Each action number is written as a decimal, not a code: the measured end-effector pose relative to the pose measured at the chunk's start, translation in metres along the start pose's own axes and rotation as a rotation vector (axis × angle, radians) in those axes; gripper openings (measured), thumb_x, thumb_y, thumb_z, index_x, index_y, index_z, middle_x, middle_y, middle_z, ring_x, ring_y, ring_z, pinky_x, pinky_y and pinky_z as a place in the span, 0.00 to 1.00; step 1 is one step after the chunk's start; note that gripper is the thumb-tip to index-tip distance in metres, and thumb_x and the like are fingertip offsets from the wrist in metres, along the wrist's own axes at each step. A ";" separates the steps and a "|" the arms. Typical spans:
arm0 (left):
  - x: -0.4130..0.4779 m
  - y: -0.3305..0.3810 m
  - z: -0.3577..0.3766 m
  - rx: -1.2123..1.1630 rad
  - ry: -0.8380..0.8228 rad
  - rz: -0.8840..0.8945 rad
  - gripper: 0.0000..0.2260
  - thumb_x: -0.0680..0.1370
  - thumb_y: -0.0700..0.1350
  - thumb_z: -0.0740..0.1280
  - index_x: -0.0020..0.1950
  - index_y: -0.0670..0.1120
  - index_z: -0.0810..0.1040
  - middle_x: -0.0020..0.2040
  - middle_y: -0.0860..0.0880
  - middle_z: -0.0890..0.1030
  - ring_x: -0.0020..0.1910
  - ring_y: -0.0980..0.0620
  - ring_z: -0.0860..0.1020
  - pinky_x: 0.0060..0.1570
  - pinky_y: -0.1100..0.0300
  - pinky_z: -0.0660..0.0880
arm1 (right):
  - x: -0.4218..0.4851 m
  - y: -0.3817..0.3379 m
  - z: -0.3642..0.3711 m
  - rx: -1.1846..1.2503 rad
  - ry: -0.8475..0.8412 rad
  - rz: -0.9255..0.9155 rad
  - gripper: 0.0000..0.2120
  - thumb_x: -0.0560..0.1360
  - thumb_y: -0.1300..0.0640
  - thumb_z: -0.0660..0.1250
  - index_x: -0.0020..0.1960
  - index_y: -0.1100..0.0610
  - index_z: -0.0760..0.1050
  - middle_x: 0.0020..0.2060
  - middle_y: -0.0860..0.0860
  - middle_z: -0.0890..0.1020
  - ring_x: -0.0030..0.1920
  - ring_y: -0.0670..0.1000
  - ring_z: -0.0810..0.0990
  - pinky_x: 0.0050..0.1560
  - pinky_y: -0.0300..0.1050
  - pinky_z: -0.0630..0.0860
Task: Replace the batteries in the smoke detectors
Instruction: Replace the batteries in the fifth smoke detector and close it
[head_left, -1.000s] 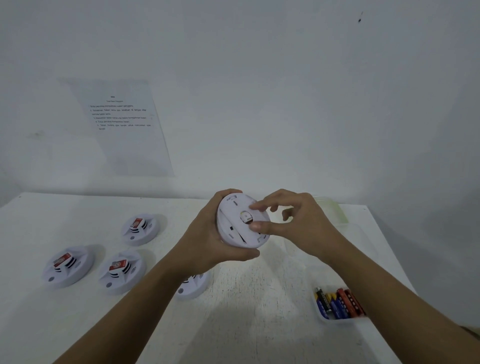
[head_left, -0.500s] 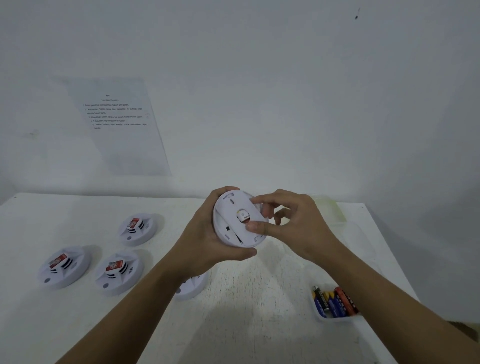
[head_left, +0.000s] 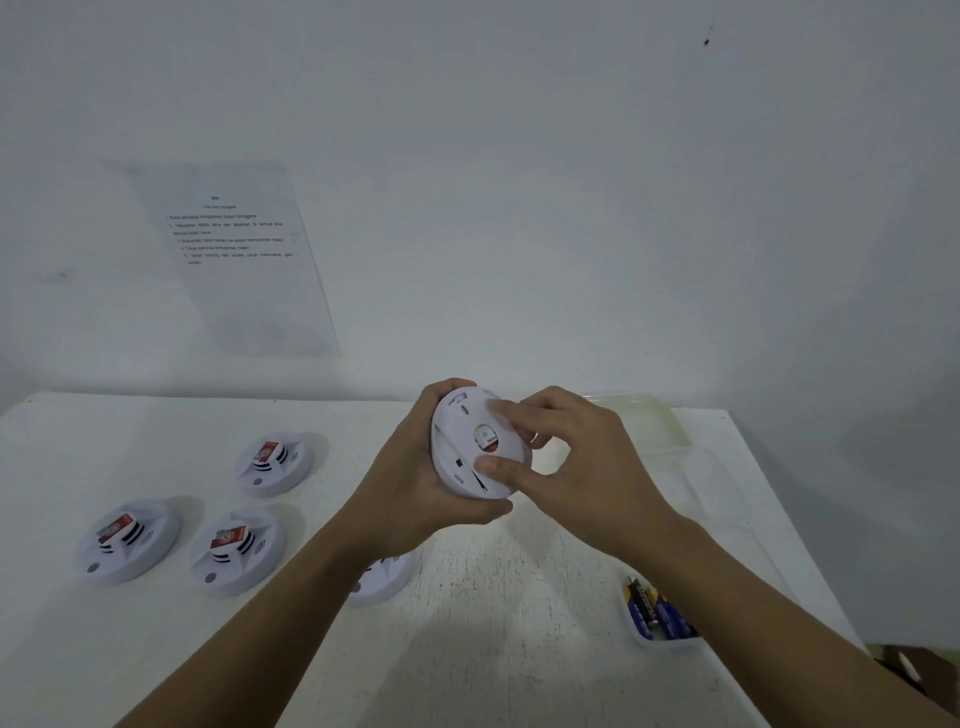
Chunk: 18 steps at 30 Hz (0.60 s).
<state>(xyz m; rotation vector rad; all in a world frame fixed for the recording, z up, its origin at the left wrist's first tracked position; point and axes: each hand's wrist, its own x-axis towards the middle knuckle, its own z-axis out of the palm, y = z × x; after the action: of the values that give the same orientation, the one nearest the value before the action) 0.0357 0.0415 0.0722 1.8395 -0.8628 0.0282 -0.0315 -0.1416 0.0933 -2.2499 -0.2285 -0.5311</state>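
Both hands were raised above the white table (head_left: 519, 649) near its middle, and the held detector (head_left: 470, 441) was between them, clear of the surface. Its flat back faced the camera, with a small opening at the centre showing something yellow and red inside.

The left hand (head_left: 415, 483) gripped the held detector from the left, its fingers curled round the rim and the thumb under the lower edge. The right hand (head_left: 582, 467) pinched the back face: the thumb pressed low on it, the forefinger lay on its upper part, and the other fingers were curled behind.

3 detectors (head_left: 272, 462) (head_left: 127, 540) (head_left: 236, 551) lay face up on the left of the table, each with a red label on top. A 4th detector (head_left: 384, 577) lay partly hidden under the left forearm.

A small white tray (head_left: 667, 646) of batteries (head_left: 654, 610) stood on the right, partly covered by the right forearm. A clear plastic container (head_left: 641, 423) sat at the far right, by the wall. A printed sheet (head_left: 239, 260) was fixed to the wall; its text was too small to read.
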 end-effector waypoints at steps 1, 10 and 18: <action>-0.001 0.000 0.000 -0.013 -0.009 -0.004 0.38 0.64 0.46 0.82 0.70 0.50 0.67 0.61 0.59 0.77 0.62 0.51 0.78 0.56 0.63 0.79 | -0.001 0.000 0.000 -0.008 -0.008 -0.009 0.23 0.71 0.44 0.76 0.64 0.48 0.81 0.48 0.42 0.78 0.47 0.41 0.76 0.48 0.28 0.72; -0.004 -0.015 0.002 0.000 -0.066 -0.082 0.40 0.68 0.57 0.77 0.73 0.46 0.65 0.68 0.49 0.74 0.67 0.48 0.75 0.67 0.49 0.76 | -0.005 -0.003 0.007 -0.208 -0.068 -0.068 0.23 0.75 0.33 0.60 0.65 0.41 0.79 0.52 0.45 0.74 0.50 0.42 0.73 0.48 0.26 0.66; -0.006 -0.015 0.001 0.044 -0.065 -0.130 0.35 0.67 0.51 0.78 0.70 0.54 0.66 0.67 0.53 0.75 0.66 0.50 0.75 0.66 0.57 0.76 | 0.000 -0.008 0.005 -0.131 -0.120 0.007 0.19 0.74 0.39 0.69 0.64 0.38 0.78 0.46 0.46 0.75 0.47 0.43 0.74 0.49 0.37 0.73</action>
<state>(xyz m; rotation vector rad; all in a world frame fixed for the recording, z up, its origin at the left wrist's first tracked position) 0.0396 0.0465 0.0576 1.9439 -0.7914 -0.0957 -0.0324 -0.1322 0.0959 -2.4126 -0.2527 -0.4186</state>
